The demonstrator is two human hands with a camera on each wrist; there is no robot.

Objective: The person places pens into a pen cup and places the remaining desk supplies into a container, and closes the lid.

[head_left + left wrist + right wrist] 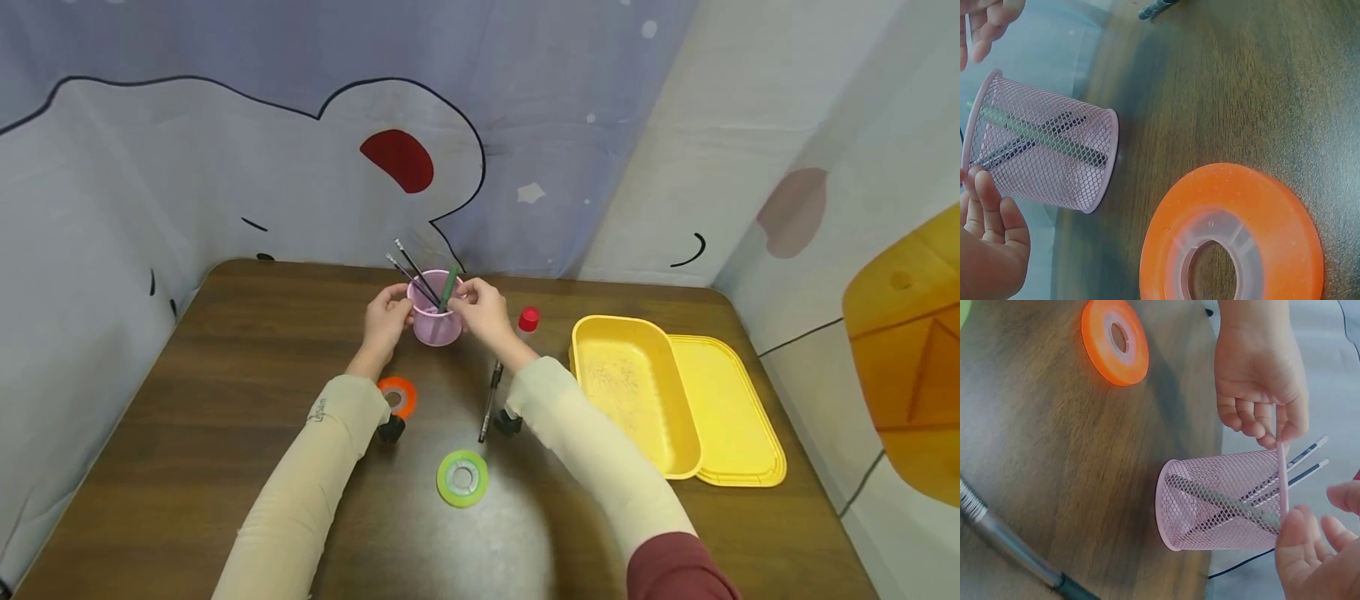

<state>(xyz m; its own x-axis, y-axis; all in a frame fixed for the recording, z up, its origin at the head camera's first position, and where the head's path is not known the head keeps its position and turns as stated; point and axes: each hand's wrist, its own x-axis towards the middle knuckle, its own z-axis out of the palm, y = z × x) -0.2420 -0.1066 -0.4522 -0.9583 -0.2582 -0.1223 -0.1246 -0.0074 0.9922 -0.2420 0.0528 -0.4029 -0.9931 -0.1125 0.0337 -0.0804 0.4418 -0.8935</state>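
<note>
A pink mesh pen cup stands upright near the back of the table. Inside it lean two dark pencils with pale ends and a green pen. My left hand pinches the cup's rim on the left; thumb and fingertips meet there in the right wrist view. Across from it, my right hand has its fingertips at the rim, with the thumb held apart from the fingers. Both palms show in the right wrist view, the left hand above the cup.
An orange tape roll lies beside my left wrist and a green tape roll nearer the front. A black pen and a red-capped bottle are by my right forearm. A yellow tray overlaps a yellow lid at right.
</note>
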